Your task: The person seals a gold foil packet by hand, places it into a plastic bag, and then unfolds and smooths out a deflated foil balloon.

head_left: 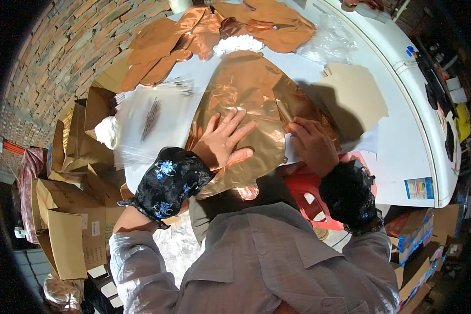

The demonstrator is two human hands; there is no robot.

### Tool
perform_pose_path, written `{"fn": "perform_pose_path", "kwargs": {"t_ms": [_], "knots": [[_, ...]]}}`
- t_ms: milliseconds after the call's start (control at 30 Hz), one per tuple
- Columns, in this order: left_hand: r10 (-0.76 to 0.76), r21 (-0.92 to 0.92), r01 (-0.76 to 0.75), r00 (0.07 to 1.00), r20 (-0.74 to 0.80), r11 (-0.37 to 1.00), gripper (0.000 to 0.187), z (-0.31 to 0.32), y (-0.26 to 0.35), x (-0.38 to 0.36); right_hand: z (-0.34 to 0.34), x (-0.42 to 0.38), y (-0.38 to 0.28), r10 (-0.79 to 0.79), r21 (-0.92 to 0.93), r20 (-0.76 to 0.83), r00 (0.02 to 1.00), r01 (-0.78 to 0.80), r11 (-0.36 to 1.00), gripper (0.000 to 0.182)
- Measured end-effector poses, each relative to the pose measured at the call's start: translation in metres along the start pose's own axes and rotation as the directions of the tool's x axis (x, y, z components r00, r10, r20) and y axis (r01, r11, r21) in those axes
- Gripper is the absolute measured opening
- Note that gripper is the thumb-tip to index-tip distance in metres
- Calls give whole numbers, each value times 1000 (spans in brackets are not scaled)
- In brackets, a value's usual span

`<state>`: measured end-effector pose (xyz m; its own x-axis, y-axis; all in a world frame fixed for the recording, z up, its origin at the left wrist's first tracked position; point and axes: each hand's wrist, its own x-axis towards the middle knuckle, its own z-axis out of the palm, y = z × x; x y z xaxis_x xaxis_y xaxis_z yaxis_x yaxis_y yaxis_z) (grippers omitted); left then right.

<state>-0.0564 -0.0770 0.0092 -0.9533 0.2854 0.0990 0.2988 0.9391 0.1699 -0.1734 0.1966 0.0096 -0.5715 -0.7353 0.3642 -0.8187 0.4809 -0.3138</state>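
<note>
- Open cardboard boxes (pixel 73 225) stand at the far left, below the worktop (pixel 403 157) edge.
- A stack of clear plastic bags (pixel 152 123) lies on the worktop, just left of the foil.
- The left hand (pixel 225 138) rests flat with fingers spread on the copper-coloured foil balloon (pixel 248 99), pressing it down; its grip is not closed around anything.
- The foil balloon lies flat at the centre of the worktop, its near edge overhanging toward the person.
- The right hand (pixel 311 144) sits on the foil's right edge, fingers curled and pinching the foil.
- A cardboard sheet (pixel 358 97) lies just right of the foil.
- More copper foil pieces (pixel 220 26) are piled at the far side.
</note>
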Motion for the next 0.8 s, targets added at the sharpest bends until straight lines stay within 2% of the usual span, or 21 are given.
{"fn": "perform_pose_path", "kwargs": {"t_ms": [267, 800], "knots": [[-47, 5, 46, 999, 19, 999, 72, 1, 3, 6, 2, -3, 6, -4, 31, -23, 1000, 4, 1000, 30], [-30, 57, 29, 1000, 3, 998, 73, 2, 5, 9, 3, 0, 13, -31, 26, -78, 996, 33, 999, 19]]}}
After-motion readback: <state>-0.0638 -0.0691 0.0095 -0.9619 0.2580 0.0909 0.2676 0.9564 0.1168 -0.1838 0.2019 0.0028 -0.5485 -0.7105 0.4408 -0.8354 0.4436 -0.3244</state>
